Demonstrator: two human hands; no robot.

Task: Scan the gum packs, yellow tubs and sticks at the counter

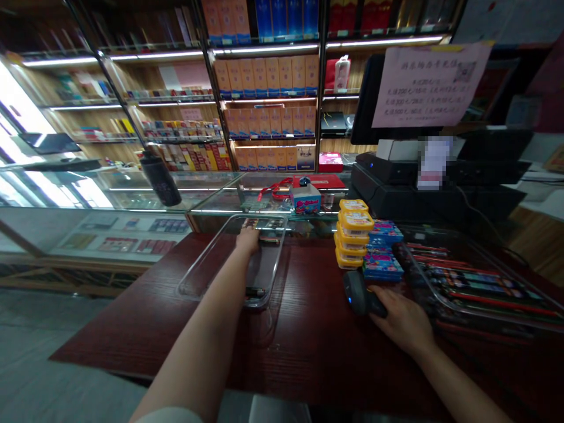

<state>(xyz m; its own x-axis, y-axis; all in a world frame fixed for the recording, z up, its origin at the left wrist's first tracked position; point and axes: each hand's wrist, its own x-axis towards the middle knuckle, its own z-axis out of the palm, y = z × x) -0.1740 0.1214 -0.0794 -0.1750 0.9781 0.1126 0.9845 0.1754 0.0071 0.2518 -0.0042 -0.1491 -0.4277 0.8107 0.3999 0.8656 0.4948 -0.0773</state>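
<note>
My left hand [248, 236] reaches into the far end of a clear plastic tray [194, 275]. Its fingers are bent around something dark and patterned, too small and blurred to name. Beside the hand a thin, pen-like item [269, 241] lies in the tray, and a similar dark item [255, 292] is at the near end. My right hand [408, 323] is closed on a black barcode scanner [359, 294] with a blue light, low over the table. Just beyond the scanner stand a stack of yellow-lidded tubs [353, 235] and blue-and-pink packets [383, 252].
To the right, a second clear tray [445, 302] holds several long red and dark items. A monitor [368, 100] with a pink paper sign stands behind. A small blue-and-pink box [306, 200] and a black bottle [161, 179] stand on glass counters. The table [132, 329] ends at left.
</note>
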